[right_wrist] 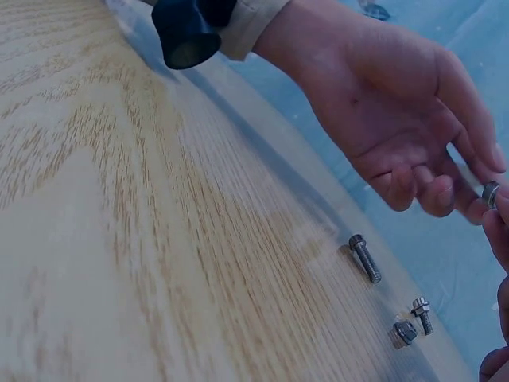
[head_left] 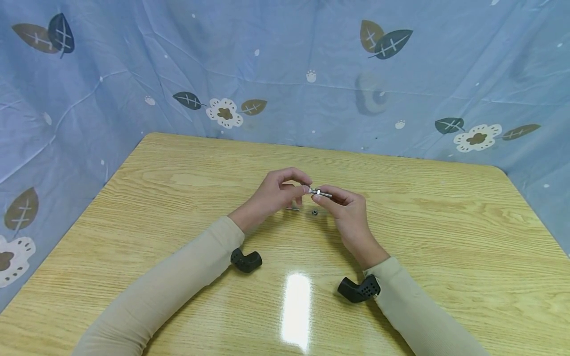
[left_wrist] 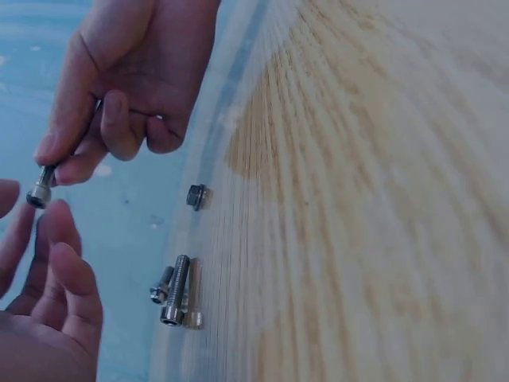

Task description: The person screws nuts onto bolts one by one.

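Observation:
In the head view a silver bolt spans the gap between the two hands, above the table. My left hand pinches its left end between thumb and finger. My right hand grips the shank with thumb and forefinger. A shiny wider part shows near its middle; whether nut or collar I cannot tell. Fingers cover part of the bolt. Below, on the wood, lie a long socket-head bolt, a shorter flanged bolt and a flanged nut, none of them touched.
The wood-grain table extends to both sides and toward the person. A blue printed cloth hangs behind and beside it. Black wrist cameras sit below each cuff, and a bright reflection lies in front.

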`<action>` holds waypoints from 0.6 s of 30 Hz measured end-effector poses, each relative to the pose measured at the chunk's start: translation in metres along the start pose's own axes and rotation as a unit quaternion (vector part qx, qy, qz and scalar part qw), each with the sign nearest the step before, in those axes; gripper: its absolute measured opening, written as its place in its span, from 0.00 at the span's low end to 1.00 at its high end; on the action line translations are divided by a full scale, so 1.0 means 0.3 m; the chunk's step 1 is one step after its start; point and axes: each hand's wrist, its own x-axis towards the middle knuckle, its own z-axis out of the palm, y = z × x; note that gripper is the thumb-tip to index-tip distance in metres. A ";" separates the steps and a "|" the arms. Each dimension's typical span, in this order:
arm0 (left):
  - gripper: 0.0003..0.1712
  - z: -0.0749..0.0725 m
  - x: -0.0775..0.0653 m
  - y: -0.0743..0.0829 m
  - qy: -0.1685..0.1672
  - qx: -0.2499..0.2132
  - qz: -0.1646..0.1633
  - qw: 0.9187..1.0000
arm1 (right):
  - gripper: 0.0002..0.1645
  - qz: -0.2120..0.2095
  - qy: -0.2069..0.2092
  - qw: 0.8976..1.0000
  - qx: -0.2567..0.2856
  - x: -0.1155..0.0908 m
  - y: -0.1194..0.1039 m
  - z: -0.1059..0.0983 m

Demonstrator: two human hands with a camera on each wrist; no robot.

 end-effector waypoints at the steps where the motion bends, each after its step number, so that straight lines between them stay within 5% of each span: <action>1: 0.12 0.001 0.002 0.000 0.002 0.001 -0.004 1.000 | 0.20 -0.001 0.000 1.000 0.000 0.000 0.000 0.000; 8: 0.11 0.006 0.011 -0.005 0.004 -0.001 -0.028 1.000 | 0.19 -0.004 0.000 1.000 -0.003 0.002 0.000 0.000; 18: 0.10 0.000 -0.001 0.004 -0.010 0.006 0.002 1.000 | 0.18 -0.003 -0.002 1.000 -0.007 0.002 -0.001 -0.001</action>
